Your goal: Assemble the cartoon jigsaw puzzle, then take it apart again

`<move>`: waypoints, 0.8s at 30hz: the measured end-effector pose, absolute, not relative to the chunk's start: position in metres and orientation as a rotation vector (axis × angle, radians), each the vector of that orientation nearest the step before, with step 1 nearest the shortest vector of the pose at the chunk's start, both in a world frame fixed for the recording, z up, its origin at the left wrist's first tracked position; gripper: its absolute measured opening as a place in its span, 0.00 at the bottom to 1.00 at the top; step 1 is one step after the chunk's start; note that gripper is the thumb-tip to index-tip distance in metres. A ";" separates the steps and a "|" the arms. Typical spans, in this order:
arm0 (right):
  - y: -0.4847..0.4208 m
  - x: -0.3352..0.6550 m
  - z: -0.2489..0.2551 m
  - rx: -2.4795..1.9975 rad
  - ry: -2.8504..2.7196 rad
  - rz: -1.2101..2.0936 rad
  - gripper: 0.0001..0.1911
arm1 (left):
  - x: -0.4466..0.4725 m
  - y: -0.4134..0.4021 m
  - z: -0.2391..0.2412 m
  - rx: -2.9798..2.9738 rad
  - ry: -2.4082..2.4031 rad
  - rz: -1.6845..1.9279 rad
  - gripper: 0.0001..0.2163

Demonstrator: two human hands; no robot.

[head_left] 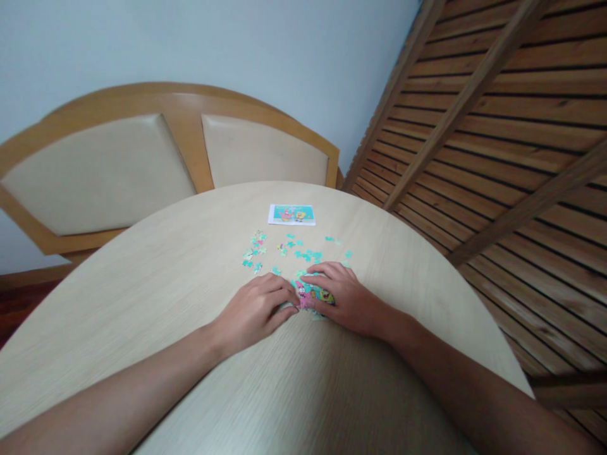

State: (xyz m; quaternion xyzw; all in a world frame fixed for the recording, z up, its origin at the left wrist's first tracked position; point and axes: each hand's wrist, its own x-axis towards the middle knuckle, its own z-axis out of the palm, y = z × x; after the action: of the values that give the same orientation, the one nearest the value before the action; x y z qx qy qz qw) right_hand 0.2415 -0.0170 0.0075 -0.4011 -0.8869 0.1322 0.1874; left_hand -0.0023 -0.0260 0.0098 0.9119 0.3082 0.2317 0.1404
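Observation:
A partly assembled jigsaw puzzle (307, 294) with a pink and a yellow cartoon figure lies flat on the table between my hands. My left hand (260, 304) is at its left edge, thumb and index fingertip nearly together on the border. Over the right part rests my right hand (348, 298), thumb and fingers apart, covering some of the picture. Just beyond the hands are loose turquoise puzzle pieces (308, 255). More loose pieces (256, 253), some with pink or yellow, are scattered at the left.
A printed reference picture (293, 215) lies behind the pieces on the round wooden table (165, 284). Beyond the far edge stands a padded bench back (184, 139) against the wall. Wooden slats (474, 145) rise on the right.

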 end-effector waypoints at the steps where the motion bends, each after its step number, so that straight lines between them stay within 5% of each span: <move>1: -0.017 0.242 0.007 -1.130 -2.498 0.370 0.22 | -0.002 -0.026 0.010 2.630 0.889 0.667 0.05; 24: -0.016 0.241 0.006 -1.108 -2.494 0.361 0.22 | -0.004 -0.026 0.012 2.672 0.896 0.635 0.08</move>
State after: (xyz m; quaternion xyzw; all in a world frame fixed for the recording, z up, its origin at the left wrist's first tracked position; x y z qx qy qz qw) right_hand 0.2413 -0.0165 0.0060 -0.3950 -0.8889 0.1286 0.1930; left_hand -0.0040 -0.0259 0.0118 0.9176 0.3078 0.2181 0.1257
